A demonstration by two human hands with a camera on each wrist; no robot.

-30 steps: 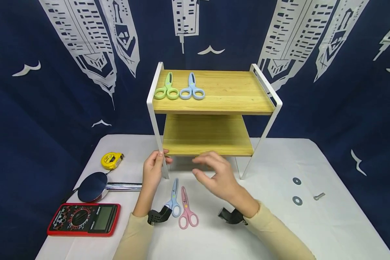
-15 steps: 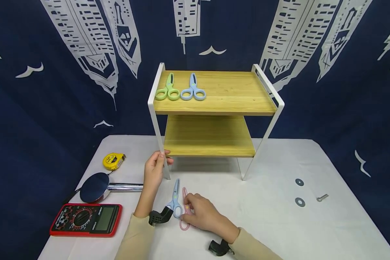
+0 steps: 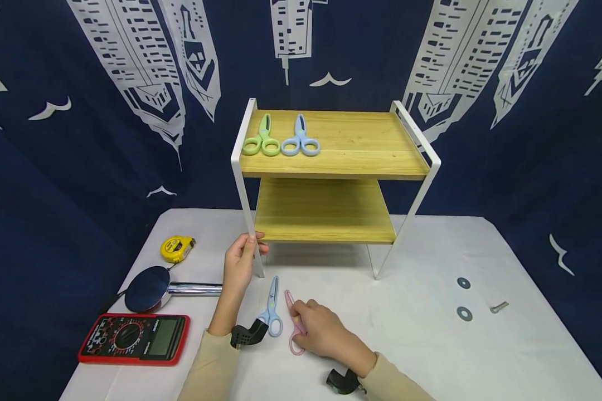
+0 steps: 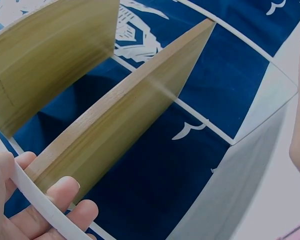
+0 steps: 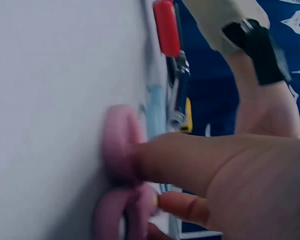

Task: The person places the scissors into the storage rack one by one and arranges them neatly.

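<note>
Pink scissors (image 3: 297, 328) are pinched by my right hand (image 3: 322, 331) low over the white table; in the right wrist view their pink handle loops (image 5: 121, 142) show beside the thumb. Just to the left lie light blue scissors (image 3: 272, 306), partly covered by the left wrist's camera. My left hand (image 3: 239, 262) grips the front left white leg of a two-tier shelf (image 3: 341, 233); in the left wrist view its fingers (image 4: 65, 192) curl round the white frame by the lower board (image 4: 115, 105). Green scissors (image 3: 262, 139) and another light blue pair (image 3: 300, 139) lie on the top board.
On the left are a yellow tape measure (image 3: 177, 248), a round dark-faced object with a chrome handle (image 3: 195, 289) and a red-cased multimeter (image 3: 132, 338). Two washers (image 3: 464, 313) and a bolt (image 3: 499, 307) lie on the right. A dark blue printed curtain (image 3: 506, 167) hangs behind.
My right hand has come down from in front of the shelf, taken hold of the pink scissors and shifted them slightly right. The left hand stays on the shelf leg.
</note>
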